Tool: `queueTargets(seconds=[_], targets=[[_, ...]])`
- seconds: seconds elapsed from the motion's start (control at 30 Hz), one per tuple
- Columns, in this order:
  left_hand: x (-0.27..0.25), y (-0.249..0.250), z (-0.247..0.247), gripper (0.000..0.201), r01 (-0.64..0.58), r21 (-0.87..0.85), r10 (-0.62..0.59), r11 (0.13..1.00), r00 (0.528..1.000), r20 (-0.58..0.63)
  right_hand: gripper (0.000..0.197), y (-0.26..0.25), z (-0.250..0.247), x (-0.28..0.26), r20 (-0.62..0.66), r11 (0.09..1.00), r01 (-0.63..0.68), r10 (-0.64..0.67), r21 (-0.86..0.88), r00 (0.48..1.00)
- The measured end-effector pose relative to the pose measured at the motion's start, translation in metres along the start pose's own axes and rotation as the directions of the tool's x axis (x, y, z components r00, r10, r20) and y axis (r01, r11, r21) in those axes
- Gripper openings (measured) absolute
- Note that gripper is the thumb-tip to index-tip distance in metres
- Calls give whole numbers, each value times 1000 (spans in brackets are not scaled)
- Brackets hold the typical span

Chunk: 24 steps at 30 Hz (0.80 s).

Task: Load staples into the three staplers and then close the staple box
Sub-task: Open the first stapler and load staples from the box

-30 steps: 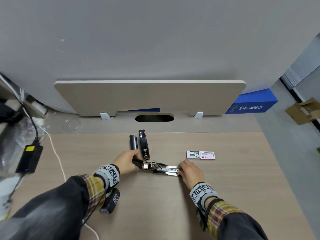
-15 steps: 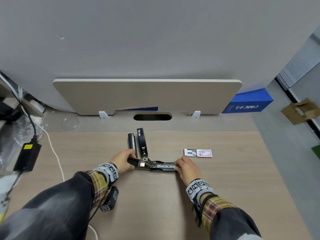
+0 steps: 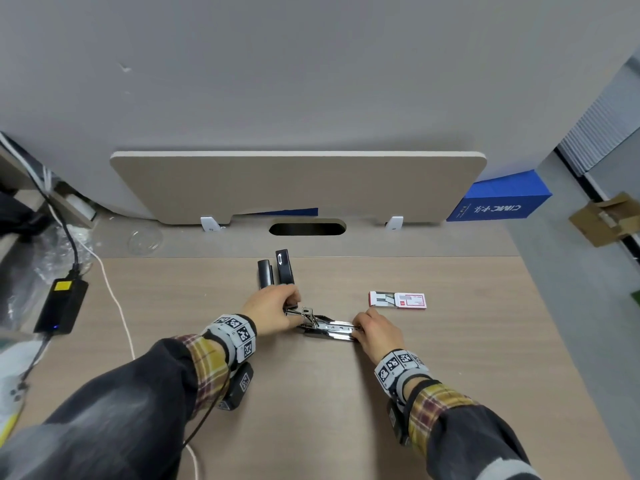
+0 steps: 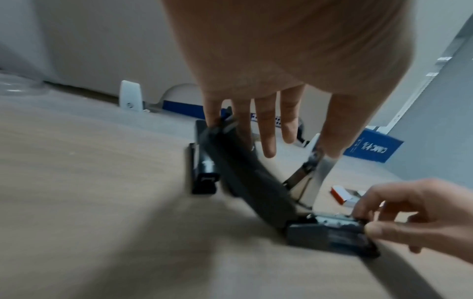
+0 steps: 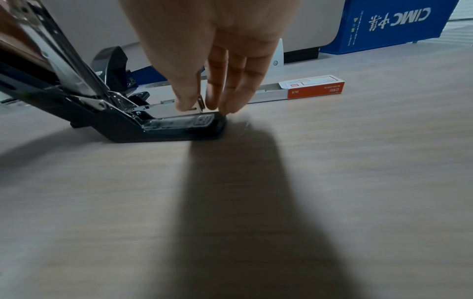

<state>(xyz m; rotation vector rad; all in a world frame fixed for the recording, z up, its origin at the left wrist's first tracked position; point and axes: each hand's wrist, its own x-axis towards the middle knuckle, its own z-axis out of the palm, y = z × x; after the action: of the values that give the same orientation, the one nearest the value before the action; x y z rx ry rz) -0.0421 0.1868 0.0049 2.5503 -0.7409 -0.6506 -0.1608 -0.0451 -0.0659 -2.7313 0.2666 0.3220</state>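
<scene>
Now | stapler [image 3: 325, 327] lid held up by left hand [image 3: 273, 311] | staple strip [image 5: 200, 103] pinched by right hand [image 3: 377, 332] over channel | risk: strip tilted, jammed; lid released onto fingers

Your hands sit mid-desk at an opened stapler [image 3: 325, 329]. Just beyond your left hand [image 3: 270, 311], two black staplers [image 3: 275, 273] block the way forward. The open staple box [image 3: 397, 300] lies just right of and beyond your right hand [image 3: 375, 332]. A white cable [image 3: 116, 303] and black adapter [image 3: 60, 306] crowd the left. Bare desk [image 3: 311, 410] lies near you and along the right.
</scene>
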Motion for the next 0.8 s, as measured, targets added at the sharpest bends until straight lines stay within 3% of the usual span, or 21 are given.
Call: queueTargets(seconds=[0.1, 0.27, 0.37, 0.5, 0.67, 0.8], targets=[[12, 25, -3, 31, -73, -67, 69, 995, 996, -52, 21, 3, -5, -1, 40, 1000, -7, 7, 3, 999], [37, 73, 11, 16, -106, -66, 108, 992, 994, 25, 28, 23, -18, -6, 44, 995, -93, 91, 40, 995], [52, 98, 30, 10, -36, -174, 35, 984, 999, -8, 23, 42, -26, -7, -28, 973, -205, 209, 107, 977], [73, 118, 58, 19, 106, -261, -123, 960, 991, -51, 19, 67, -32, -1, -97, 950, -280, 294, 141, 951], [103, 131, 95, 51, 215, -283, -191, 935, 975, 111, 22, 81, -34, 22, -120, 968, -212, 229, 135, 966], [114, 129, 113, 42, 223, -325, -201, 919, 974, 101, 22, 83, -31, 38, -109, 985, -131, 144, 116, 984]])
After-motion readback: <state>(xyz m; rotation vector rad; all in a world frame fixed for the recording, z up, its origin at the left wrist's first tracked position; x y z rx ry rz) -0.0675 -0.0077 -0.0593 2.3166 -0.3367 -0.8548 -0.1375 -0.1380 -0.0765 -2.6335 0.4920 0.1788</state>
